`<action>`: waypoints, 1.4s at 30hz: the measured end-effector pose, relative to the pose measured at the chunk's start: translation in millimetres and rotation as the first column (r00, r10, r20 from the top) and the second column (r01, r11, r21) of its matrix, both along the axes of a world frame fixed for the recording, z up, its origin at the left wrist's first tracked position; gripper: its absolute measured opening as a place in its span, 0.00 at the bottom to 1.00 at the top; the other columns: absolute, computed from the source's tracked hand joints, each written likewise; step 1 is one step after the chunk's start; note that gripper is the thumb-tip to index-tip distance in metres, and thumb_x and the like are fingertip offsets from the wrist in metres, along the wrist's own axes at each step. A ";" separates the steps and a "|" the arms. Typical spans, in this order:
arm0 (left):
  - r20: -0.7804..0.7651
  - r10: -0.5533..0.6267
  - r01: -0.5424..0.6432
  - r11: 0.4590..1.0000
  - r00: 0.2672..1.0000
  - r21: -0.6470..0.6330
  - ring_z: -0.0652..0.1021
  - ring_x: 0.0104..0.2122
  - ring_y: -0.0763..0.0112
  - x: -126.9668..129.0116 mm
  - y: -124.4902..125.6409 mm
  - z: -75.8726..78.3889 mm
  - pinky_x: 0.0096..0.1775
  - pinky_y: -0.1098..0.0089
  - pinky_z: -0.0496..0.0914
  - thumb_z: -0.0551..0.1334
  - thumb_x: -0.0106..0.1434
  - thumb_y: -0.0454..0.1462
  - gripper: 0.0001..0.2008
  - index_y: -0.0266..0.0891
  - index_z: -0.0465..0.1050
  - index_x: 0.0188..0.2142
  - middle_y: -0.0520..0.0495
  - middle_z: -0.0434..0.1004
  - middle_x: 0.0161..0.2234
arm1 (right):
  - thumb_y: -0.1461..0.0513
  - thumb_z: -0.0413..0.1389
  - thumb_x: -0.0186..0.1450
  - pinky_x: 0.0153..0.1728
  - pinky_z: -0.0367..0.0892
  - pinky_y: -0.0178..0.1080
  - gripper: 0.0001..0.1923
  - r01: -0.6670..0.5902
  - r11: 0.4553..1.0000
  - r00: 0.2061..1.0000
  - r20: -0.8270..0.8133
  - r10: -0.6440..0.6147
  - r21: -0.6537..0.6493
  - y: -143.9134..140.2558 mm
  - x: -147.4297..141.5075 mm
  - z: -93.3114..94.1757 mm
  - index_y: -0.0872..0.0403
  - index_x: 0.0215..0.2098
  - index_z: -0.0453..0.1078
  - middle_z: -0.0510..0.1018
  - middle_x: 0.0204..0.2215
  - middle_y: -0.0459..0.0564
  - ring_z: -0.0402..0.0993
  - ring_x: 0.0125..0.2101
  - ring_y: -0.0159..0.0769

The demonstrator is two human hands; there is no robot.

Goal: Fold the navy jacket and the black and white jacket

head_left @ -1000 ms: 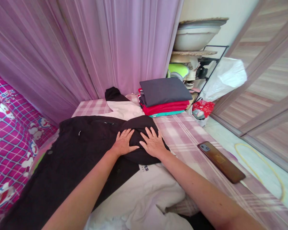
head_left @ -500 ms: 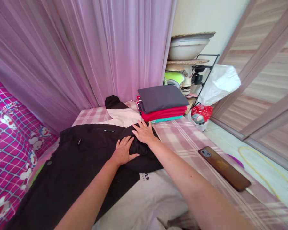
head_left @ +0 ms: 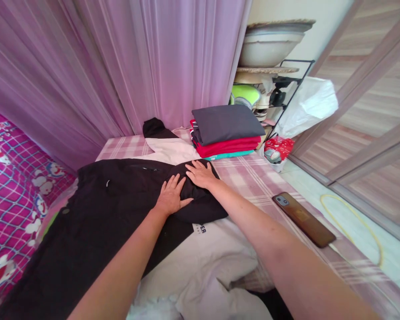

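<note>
A black and cream jacket (head_left: 120, 195) lies spread over the checked pink sheet (head_left: 253, 182). Its black sleeve is folded across the middle. My left hand (head_left: 170, 196) lies flat on that fold, fingers spread. My right hand (head_left: 201, 174) rests flat on the sleeve's far end, just beyond the left hand. Neither hand grips anything. The cream lower part of the jacket (head_left: 213, 262) lies bunched near me.
A stack of folded clothes (head_left: 226, 131), grey on red on teal, sits at the far end. A brown phone (head_left: 302, 219) lies near the right edge. Pink curtain (head_left: 120, 66) hangs behind; a rack with basins (head_left: 270, 49), a white bag (head_left: 308, 106) and a cartoon blanket (head_left: 10, 178) flank the area.
My right hand slid away from me along the black sleeve, from beside the left hand to the sleeve's far end. The left hand stayed flat on the fold.
</note>
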State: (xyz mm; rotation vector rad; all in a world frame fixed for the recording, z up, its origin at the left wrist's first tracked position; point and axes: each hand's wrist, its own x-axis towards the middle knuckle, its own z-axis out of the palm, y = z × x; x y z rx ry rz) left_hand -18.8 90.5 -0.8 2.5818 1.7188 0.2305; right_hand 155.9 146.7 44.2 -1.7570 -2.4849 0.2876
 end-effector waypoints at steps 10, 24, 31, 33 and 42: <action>-0.044 0.037 -0.037 0.999 0.998 0.010 0.53 0.69 0.51 6.0 -4.8 8.4 0.65 0.47 0.54 0.57 0.62 0.58 0.41 0.42 0.53 0.69 0.40 0.50 0.70 | 0.48 0.39 0.73 0.65 0.42 0.59 0.29 -0.045 0.997 0.993 0.115 0.038 0.061 -73.6 41.9 -17.4 0.46 0.69 0.55 0.47 0.71 0.52 0.41 0.70 0.46; 0.211 -0.009 -0.017 0.992 0.977 0.123 0.58 0.67 0.55 -26.3 -64.3 0.8 0.65 0.50 0.55 0.49 0.69 0.51 0.30 0.40 0.61 0.65 0.41 0.59 0.67 | 0.51 0.38 0.74 0.64 0.47 0.57 0.27 -0.021 0.993 0.996 0.085 0.011 0.118 -113.5 54.3 -26.1 0.48 0.68 0.57 0.53 0.70 0.52 0.43 0.69 0.45; 0.161 0.024 -0.028 0.999 0.987 0.022 0.61 0.66 0.57 -47.7 -105.3 1.0 0.64 0.50 0.57 0.47 0.71 0.50 0.28 0.44 0.61 0.65 0.43 0.59 0.67 | 0.54 0.40 0.74 0.63 0.50 0.59 0.26 -0.008 0.986 0.997 0.073 -0.004 0.164 -113.8 50.9 -28.2 0.48 0.67 0.59 0.56 0.69 0.52 0.46 0.68 0.45; 0.129 0.054 -0.052 0.999 0.990 -0.014 0.59 0.67 0.57 -46.9 -108.8 2.7 0.64 0.48 0.56 0.48 0.70 0.50 0.28 0.45 0.58 0.66 0.44 0.57 0.68 | 0.54 0.40 0.74 0.62 0.51 0.59 0.26 -0.008 0.987 0.996 0.089 -0.007 0.163 -113.8 50.4 -29.2 0.48 0.67 0.59 0.56 0.69 0.53 0.46 0.68 0.46; 0.153 0.099 -0.090 0.994 0.983 -0.066 0.59 0.67 0.60 -41.7 -114.8 10.5 0.66 0.50 0.53 0.49 0.71 0.48 0.26 0.45 0.59 0.66 0.46 0.57 0.68 | 0.58 0.42 0.72 0.60 0.56 0.57 0.24 -0.001 0.954 0.997 0.068 -0.020 0.299 -116.0 49.0 -41.2 0.50 0.63 0.66 0.65 0.65 0.52 0.54 0.66 0.46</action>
